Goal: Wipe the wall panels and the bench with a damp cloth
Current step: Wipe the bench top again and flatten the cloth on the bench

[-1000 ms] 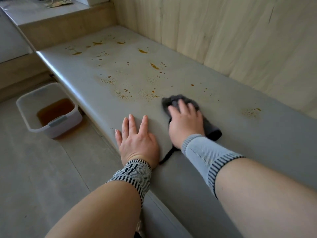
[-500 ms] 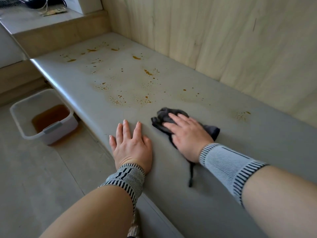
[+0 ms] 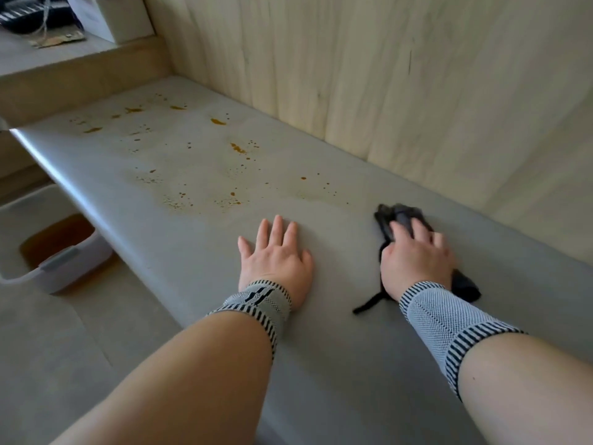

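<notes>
Since the earlier frames the right hand (image 3: 417, 258) has carried the cloth (image 3: 398, 220) along the bench (image 3: 321, 364) toward the wall side, away from the left hand (image 3: 276, 258), which was close beside it and now lies well apart from it. The tub (image 3: 54, 252) has slid toward the left border of the view and is partly cut off.

Right hand: palm down on the dark grey cloth, fingers slightly bent over its crumpled top, pressing it to the bench surface near the back edge; whether the thumb curls under the fabric cannot be told. A bunch of cloth shows ahead of the fingertips, another fold behind the wrist, and a thin dark strip trails toward the front edge.

Left hand: flat on the bench near the front edge, fingers straight and together, holding nothing.

Both wrists wear grey knit bands with striped hems (image 3: 253, 303).

Orange-brown spots (image 3: 237, 147) are scattered over the far half of the bench, beyond both hands.

Pale wood wall panels (image 3: 385, 75) rise from the back edge. The white tub stands on the floor below the front edge, holding brown liquid. A raised ledge (image 3: 64, 59) at the far end carries a white box (image 3: 112, 17) and dark items.
</notes>
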